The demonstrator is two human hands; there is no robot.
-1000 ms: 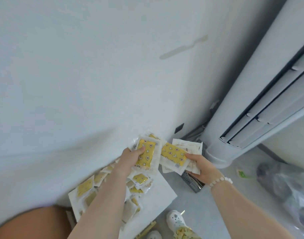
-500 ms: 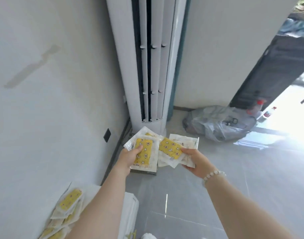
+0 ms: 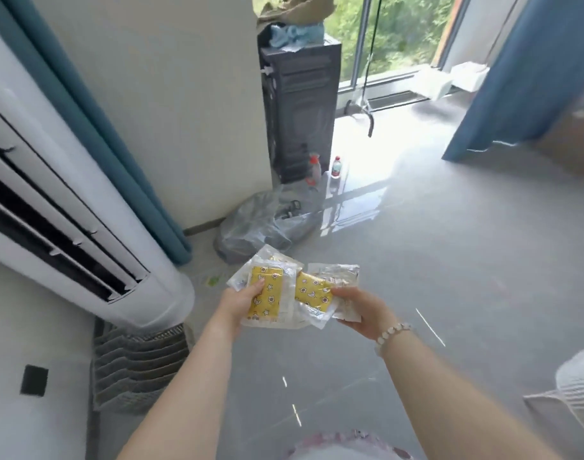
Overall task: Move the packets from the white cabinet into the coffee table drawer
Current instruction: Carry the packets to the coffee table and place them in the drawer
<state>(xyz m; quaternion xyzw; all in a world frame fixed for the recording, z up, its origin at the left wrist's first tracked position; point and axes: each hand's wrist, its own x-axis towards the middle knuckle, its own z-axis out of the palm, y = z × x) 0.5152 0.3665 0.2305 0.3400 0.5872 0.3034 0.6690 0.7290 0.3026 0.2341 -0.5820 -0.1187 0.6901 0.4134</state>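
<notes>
My left hand point(image 3: 239, 302) grips a small stack of clear packets with yellow star-patterned contents point(image 3: 269, 295), held out in front of me at waist height. My right hand point(image 3: 362, 312), a bead bracelet on its wrist, holds a second stack of the same packets point(image 3: 320, 292), fanned to the left so the two stacks overlap. The white cabinet and the coffee table drawer are out of view.
A tall white air conditioner point(image 3: 85, 234) stands at the left beside a teal curtain. Ahead on the grey floor lie a filled plastic bag point(image 3: 260, 227), two bottles point(image 3: 335, 167) and a black box point(image 3: 298, 107). A blue curtain point(image 3: 522, 78) hangs at right.
My view has swung right, from the wall and the cabinet top with its loose packets to the open room. Both hands keep the same hold on their stacks.
</notes>
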